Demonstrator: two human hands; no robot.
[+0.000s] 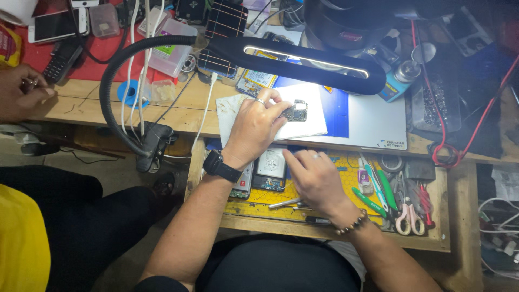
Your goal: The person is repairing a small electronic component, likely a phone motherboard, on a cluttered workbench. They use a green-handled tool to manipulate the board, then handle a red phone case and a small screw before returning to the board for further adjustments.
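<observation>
Board: small phone circuit board [295, 113], dark with tiny metal parts, lying on a white cloth [308, 116] on the worktop [178, 116], directly under the black gooseneck lamp [303, 58].
Left hand: my left hand [257, 121] comes in from the near side of the lamp; its fingertips [282, 108] pinch the board's left edge, so I read it as grasping the board and steadying it on the cloth.
Right hand: my right hand [316, 178] lies nearer to me than the lamp, palm down over the yellow mat [330, 165] in the open drawer, fingers loosely spread and released; I see nothing gripped in it.
Weight: I judge the board very light and thin.
Stiffness: rigid, but I expect it to crack or shed parts if bent.
Where to hold: by the bare edges only, as my left hand does; I keep off the populated face.
Slip: the cloth should keep it from sliding.
Nearby: an opened phone body [270, 168] sits in the drawer below the lamp, between my wrists; tweezers [285, 203], green-handled tools [381, 189] and pink scissors [405, 219] lie to the lamp's lower right.
Other person: another hand [21, 89] rests far left of the lamp, apart from mine.
</observation>
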